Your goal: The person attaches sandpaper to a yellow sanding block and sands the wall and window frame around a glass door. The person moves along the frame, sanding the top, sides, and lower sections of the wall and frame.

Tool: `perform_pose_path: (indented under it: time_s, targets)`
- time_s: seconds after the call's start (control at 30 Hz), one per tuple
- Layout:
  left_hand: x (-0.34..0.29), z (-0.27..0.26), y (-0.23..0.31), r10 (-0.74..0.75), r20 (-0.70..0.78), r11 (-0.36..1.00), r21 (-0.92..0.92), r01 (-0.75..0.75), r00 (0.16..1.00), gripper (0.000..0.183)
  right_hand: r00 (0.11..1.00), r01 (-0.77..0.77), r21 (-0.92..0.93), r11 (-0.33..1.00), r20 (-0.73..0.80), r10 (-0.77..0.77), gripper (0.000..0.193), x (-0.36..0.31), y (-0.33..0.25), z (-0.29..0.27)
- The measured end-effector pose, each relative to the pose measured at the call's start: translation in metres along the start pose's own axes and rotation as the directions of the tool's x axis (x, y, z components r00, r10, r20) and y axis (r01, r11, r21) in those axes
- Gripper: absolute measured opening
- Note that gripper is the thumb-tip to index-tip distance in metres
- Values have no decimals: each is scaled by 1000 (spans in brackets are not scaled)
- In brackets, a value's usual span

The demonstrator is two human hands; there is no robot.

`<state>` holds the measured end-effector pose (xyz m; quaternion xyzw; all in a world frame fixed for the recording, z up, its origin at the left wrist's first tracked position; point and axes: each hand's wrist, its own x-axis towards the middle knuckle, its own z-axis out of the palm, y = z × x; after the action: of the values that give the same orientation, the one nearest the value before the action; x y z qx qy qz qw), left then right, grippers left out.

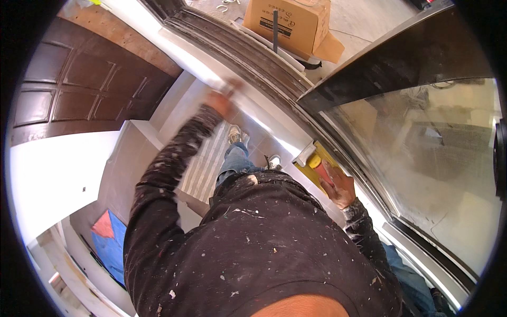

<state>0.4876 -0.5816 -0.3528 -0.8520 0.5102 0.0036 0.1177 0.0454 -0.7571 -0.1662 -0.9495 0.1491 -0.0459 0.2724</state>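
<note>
We see the person's left hand [226, 100] stretched well forward over the white strip [272, 117] beside the dark frame [237, 58]; it is blurred, so we cannot tell how far its fingers are open or whether anything is in them. The right hand [343, 189] is easier for us to read: its fingers curl around the red grip of a flat yellow hand tool [320, 168], with the thumb and fingers closed on it. This tool sits at the right, in front of the body and just beside the frame's edge, tilted, with the grip's yellow end pointing away from the hand and a pale grey-white piece [305, 154] along its far edge. The two hands are well apart. As for containers, we find one cardboard box [282, 29] beyond the frame, a flap spread out at its right; its inside is hidden from us. A dark narrow strip [275, 31] stands in front of it. To the right of the right hand we see a framed glass panel [412, 153], hazy and reflecting. Paint flecks dot the black shirt [253, 248] and sleeves.
</note>
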Motion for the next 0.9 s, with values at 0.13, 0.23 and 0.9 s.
perform_pose_path:
  time_s: [0.13,0.23,0.9]
  targets:
    - [-21,-105,-133,-653,260,754,144,641,711,51,996,1,-152,988,92,13,66,11,10,14]
    - [-35,-67,-152,-614,215,788,128,602,759,50,997,67,-98,993,31,-65,61,54,8,42]
    - [52,-214,69,414,-698,493,-368,-788,585,37,665,-539,390,746,-347,661,38,-121,-50,35]
